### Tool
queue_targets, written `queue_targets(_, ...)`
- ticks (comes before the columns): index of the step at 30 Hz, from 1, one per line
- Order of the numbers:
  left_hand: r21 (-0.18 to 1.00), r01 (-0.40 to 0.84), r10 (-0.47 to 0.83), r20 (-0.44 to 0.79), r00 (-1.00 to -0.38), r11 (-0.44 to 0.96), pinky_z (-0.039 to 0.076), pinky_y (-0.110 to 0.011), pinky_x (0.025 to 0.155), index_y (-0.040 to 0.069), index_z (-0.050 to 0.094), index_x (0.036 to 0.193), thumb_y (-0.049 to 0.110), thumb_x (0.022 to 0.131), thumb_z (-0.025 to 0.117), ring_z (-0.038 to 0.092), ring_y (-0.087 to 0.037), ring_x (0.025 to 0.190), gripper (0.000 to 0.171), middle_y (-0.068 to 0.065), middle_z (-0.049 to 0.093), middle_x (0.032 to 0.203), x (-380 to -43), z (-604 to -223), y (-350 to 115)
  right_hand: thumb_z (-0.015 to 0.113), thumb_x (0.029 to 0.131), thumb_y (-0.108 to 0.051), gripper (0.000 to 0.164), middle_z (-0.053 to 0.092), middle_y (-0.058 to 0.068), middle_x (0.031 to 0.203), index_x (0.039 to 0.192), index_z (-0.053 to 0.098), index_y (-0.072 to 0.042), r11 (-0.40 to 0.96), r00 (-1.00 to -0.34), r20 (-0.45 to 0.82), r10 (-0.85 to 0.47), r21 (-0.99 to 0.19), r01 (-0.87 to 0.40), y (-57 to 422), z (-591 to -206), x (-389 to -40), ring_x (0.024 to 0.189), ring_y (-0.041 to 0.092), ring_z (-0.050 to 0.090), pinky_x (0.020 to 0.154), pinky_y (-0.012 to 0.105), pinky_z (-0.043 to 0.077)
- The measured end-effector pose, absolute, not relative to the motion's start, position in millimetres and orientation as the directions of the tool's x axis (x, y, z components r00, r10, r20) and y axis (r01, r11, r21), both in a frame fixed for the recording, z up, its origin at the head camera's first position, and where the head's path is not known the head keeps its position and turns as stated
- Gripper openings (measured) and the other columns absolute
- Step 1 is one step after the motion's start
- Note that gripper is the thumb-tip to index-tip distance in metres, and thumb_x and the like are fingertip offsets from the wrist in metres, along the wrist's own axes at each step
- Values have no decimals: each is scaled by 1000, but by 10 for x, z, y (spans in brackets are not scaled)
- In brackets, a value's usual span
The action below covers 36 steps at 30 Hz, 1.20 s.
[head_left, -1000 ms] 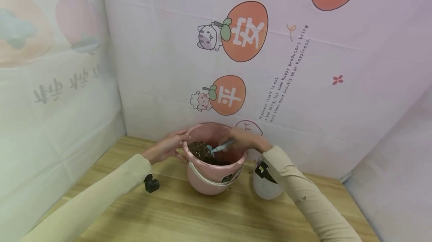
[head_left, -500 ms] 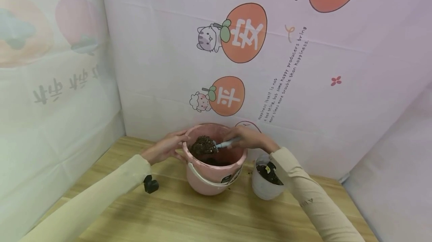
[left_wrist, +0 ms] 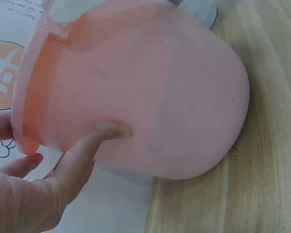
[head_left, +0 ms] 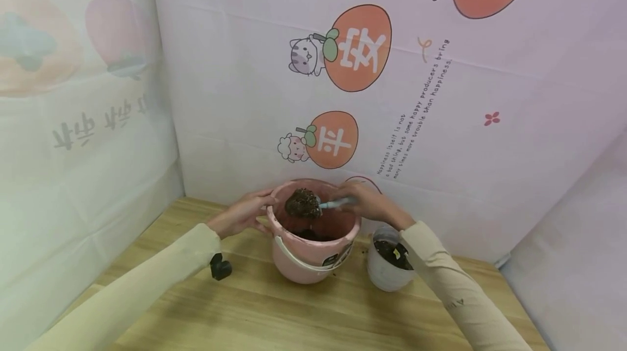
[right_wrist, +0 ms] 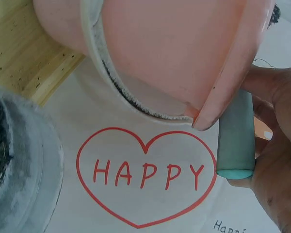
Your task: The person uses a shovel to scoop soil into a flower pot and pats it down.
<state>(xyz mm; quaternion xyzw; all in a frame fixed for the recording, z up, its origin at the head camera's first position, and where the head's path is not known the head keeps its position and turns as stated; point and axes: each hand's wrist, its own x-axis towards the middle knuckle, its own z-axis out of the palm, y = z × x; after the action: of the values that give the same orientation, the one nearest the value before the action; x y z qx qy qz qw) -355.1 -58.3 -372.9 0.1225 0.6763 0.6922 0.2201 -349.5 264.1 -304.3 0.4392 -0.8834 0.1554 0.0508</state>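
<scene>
A pink bucket (head_left: 294, 266) with a white handle stands on the wooden table near the back wall. My left hand (head_left: 244, 212) grips its left rim; in the left wrist view the thumb (left_wrist: 114, 130) presses the outer wall. Over the bucket's opening, my right hand (head_left: 369, 204) holds a small blue-grey hand trowel (head_left: 334, 204) by its handle. Dark potting soil (head_left: 303, 202) is heaped on the trowel's blade, hiding most of it. More soil lies deep inside the bucket. In the right wrist view the handle (right_wrist: 235, 138) sits in the fingers just beyond the rim.
Right of the bucket, below the right forearm, stands a whitish pot (head_left: 388, 276) with dark soil and a yellow piece inside. A small black object (head_left: 220, 268) shows beside the left cuff. Printed white sheeting (head_left: 235, 95) covers the walls close behind the bucket.
The trowel has come up from the soil in the bucket with a heap on its blade, moving slightly right. My left hand stays on the rim.
</scene>
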Motion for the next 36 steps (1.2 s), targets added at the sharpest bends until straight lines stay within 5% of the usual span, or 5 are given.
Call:
queue_targets(9,991,-136,482,-118,-868,-1,67,-53,83,10,26,167,19,110,45,32,-47,153,61,-21,25,170,-3555,-3738,-598,81,87,3,32,71,6,90,118,80,-3,525,-560,324,-763,-195,-828,2735,-3043,-3476,84,20,63,76,39,59)
queue_targets(22,992,-122,514,-98,-852,-14,68,-52,82,10,24,167,18,110,44,36,-49,149,62,-23,30,166,-3533,-3737,-613,77,89,4,35,75,9,108,123,77,-4,571,-633,270,-725,-278,-773,2938,-2990,-3407,97,22,65,79,34,58)
queue_targets(30,991,-133,495,-112,-862,-7,67,-53,83,11,23,168,18,110,45,34,-46,152,63,-21,24,170,-3535,-3719,-599,79,89,1,26,77,11,115,115,80,-4,585,-656,294,-695,-300,-753,3137,-2926,-3360,109,31,70,95,54,61)
queue_targets(36,988,-154,477,-133,-869,-5,67,-53,83,11,23,168,17,109,46,36,-46,150,63,-21,23,170,-3532,-3718,-590,77,91,-1,27,76,7,113,118,79,-6,600,-688,280,-669,-343,-723,3326,-2900,-3321,105,26,69,92,45,61)
